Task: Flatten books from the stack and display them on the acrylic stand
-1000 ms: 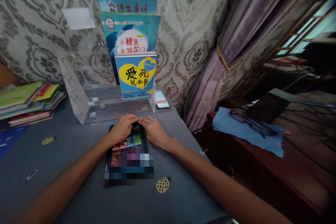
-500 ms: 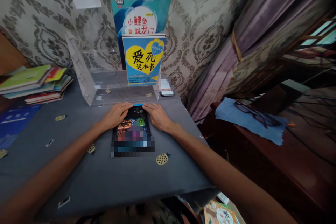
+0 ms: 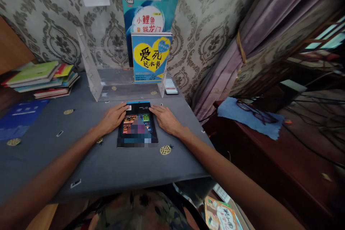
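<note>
A black book [image 3: 137, 110] with a blue top edge and colourful pictures lies flat on the grey tablecloth [image 3: 118, 169]; its lower part is pixelated. At its upper left corner rests my left hand [image 3: 114, 116], fingers stretched forward and fingertips touching the edge. Opposite it, my right hand [image 3: 167, 118] lies flat with extended fingers, its tips at the upper right corner. Behind the book stands a clear acrylic rack [image 3: 93, 68]. It bears a blue book with a yellow heart [image 3: 149, 57], in front of a teal book [image 3: 169, 7].
Stacked books [image 3: 43, 75] and a blue booklet [image 3: 23, 116] lie on the left. A pixelated small object [image 3: 171, 87] sits right of the rack. Beyond the table's right edge are glasses [image 3: 256, 111] on a blue cloth [image 3: 226, 111], cables and a purple curtain [image 3: 223, 68].
Both hands have drawn apart from the book's top edge to its upper corners, uncovering more of the cover. The view has shifted slightly; the book stays in place on the table.
</note>
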{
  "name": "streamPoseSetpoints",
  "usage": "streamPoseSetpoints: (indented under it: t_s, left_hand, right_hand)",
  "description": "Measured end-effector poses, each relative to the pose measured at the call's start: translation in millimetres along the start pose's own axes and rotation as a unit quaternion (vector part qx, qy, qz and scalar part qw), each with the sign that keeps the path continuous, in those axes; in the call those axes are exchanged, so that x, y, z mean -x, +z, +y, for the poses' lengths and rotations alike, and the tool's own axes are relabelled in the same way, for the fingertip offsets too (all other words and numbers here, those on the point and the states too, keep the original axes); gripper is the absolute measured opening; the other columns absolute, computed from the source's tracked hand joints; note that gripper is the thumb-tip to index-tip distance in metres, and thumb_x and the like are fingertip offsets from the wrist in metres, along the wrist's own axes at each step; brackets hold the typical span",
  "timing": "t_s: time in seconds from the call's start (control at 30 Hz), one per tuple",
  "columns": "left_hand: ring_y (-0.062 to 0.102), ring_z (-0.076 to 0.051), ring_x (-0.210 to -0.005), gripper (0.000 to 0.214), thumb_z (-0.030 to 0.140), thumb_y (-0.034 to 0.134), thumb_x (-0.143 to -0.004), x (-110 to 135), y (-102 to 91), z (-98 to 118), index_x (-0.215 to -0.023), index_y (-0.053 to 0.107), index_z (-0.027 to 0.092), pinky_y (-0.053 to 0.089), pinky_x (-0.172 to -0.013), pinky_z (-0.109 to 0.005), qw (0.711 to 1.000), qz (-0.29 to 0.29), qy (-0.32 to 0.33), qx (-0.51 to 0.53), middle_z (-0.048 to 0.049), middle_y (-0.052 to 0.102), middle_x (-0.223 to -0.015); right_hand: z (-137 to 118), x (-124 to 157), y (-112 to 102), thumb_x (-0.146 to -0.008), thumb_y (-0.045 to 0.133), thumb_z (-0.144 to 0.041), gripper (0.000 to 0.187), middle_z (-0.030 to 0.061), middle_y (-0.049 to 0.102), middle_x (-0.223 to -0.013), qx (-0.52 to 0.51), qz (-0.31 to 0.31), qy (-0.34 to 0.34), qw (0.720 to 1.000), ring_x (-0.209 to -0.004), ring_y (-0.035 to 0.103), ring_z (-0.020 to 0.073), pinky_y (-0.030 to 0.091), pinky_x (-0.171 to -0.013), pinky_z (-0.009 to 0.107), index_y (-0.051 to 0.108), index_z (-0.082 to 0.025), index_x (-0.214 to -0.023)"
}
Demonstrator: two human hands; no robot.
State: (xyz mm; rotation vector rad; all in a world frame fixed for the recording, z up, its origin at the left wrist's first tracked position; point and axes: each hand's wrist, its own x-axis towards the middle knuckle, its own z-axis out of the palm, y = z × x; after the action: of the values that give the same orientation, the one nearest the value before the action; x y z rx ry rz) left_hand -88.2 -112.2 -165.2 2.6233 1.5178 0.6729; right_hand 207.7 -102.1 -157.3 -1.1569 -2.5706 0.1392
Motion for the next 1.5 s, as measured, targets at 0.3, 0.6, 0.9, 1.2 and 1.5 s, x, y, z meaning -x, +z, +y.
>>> streamPoseSetpoints:
  t_s: [0.3, 0.6, 0.9, 1.2, 1.5]
  left_hand:
    - [0.047, -0.024, -0.142, 0.049, 0.032, 0.032, -0.102, 25, -6.1, 18, -0.14, 0.056, 0.013, 0.036, -0.119, -0.047, 1.0, -0.014, 0.006, 0.005, -0.0133, 0.055, -0.148]
    - [0.049, -0.023, -0.139, 0.045, 0.03, 0.034, -0.102, 68, -10.1, 48, -0.139, 0.057, 0.019, 0.042, -0.115, -0.044, 1.0, 0.001, 0.027, -0.007, -0.0097, 0.058, -0.145]
    - [0.053, -0.023, -0.136, 0.045, 0.023, 0.035, -0.102, 126, -22.0, 87, -0.143, 0.054, 0.021, 0.047, -0.11, -0.044, 0.998, 0.025, 0.06, -0.027, -0.0091, 0.057, -0.147]
    - [0.059, -0.023, -0.128, 0.043, 0.02, 0.037, -0.1, 131, -28.0, 95, -0.138, 0.057, 0.02, 0.051, -0.102, -0.04, 0.991, 0.057, 0.099, -0.068, -0.0095, 0.064, -0.139]
    - [0.063, -0.026, -0.102, 0.033, 0.035, 0.046, -0.1, 111, -20.1, 120, -0.126, 0.059, 0.02, 0.054, -0.089, -0.045, 0.992, 0.067, 0.049, -0.093, -0.01, 0.067, -0.116]
  right_hand:
    - [-23, 33, -2, -0.094, 0.045, -0.01, 0.046, 0.016, 0.058, -0.144, 0.001, 0.019, -0.014, 1.0, -0.134, 0.053, 0.0284, 0.044, -0.11, 0.049, 0.058, -0.012, -0.138]
    - [-59, 86, -11, -0.096, 0.042, -0.017, 0.047, 0.0196, 0.053, -0.148, -0.017, 0.024, -0.045, 0.999, -0.136, 0.051, 0.0286, 0.045, -0.11, 0.051, 0.054, -0.01, -0.141]
    - [-101, 163, -24, -0.081, 0.062, -0.021, 0.077, 0.0238, 0.033, -0.16, -0.003, -0.033, -0.129, 0.991, -0.15, 0.03, 0.0344, 0.032, -0.117, 0.061, 0.036, -0.012, -0.153]
    - [-103, 162, -10, -0.087, 0.057, -0.009, 0.05, 0.0165, 0.058, -0.142, 0.007, 0.068, -0.108, 0.992, -0.13, 0.055, 0.0293, 0.051, -0.104, 0.052, 0.057, -0.021, -0.136]
    - [-51, 120, -27, -0.102, 0.046, -0.025, 0.037, 0.0108, 0.064, -0.136, -0.223, 0.06, -0.016, 0.973, -0.119, 0.065, 0.0226, 0.054, -0.099, 0.04, 0.065, -0.028, -0.133]
